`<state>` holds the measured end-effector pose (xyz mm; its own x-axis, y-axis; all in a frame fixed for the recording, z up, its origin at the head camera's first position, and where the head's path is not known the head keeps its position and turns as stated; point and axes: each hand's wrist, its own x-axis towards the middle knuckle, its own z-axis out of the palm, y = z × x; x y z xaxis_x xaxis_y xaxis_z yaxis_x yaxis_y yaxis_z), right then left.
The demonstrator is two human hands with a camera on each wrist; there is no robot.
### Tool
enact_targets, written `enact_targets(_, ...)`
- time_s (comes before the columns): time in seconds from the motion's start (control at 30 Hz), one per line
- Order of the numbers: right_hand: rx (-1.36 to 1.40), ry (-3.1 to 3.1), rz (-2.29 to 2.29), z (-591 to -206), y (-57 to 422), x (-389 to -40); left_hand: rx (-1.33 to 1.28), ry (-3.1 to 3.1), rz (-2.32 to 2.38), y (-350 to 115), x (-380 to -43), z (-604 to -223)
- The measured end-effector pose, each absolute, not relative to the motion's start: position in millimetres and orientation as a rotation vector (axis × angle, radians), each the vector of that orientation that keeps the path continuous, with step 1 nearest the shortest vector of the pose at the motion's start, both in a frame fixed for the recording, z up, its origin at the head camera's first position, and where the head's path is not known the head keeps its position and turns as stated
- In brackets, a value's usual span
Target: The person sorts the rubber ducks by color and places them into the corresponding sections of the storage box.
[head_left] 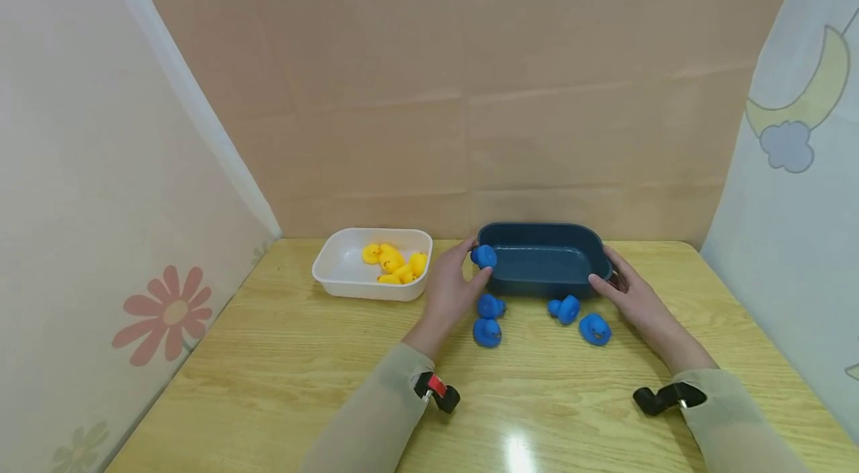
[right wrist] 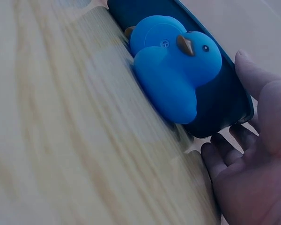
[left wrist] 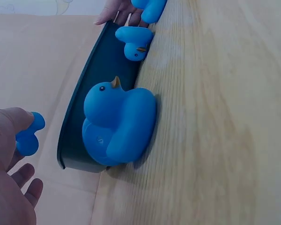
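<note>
My left hand (head_left: 452, 286) pinches a small blue rubber duck (head_left: 484, 257) between thumb and fingers, at the left end of a dark blue tray (head_left: 543, 288). The left wrist view shows this duck raised off the table beside the tray's end. Around the tray's right end, my right hand (head_left: 634, 298) grips it, thumb toward the front corner and fingers along the end wall. On the table before the tray lie more blue rubber ducks: a pair (head_left: 488, 333) close together on the left, one (head_left: 565, 309) near the right front wall, and another (head_left: 595, 329) nearer me.
Left of the dark tray stands a white tray (head_left: 335, 289) holding several yellow rubber ducks (head_left: 391, 260). Brown paper (head_left: 463, 85) covers the wall behind both trays. Patterned cloth hangs along both sides of the wooden table (head_left: 282, 383).
</note>
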<state>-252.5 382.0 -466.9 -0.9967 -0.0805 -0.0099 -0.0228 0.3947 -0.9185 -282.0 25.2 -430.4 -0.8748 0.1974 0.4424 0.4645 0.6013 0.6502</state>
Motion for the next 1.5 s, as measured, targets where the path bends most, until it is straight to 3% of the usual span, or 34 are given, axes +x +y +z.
enact_targets(0.83, -0.109, 2.543, -1.746, -463, 377, -249, -0.482, -2.694, -1.096, 50, -302, -435)
enact_targets(1.5, -0.11, 2.548, -1.737, -464, 379, -249, -0.509, -2.579, -1.237, 39, -285, -437)
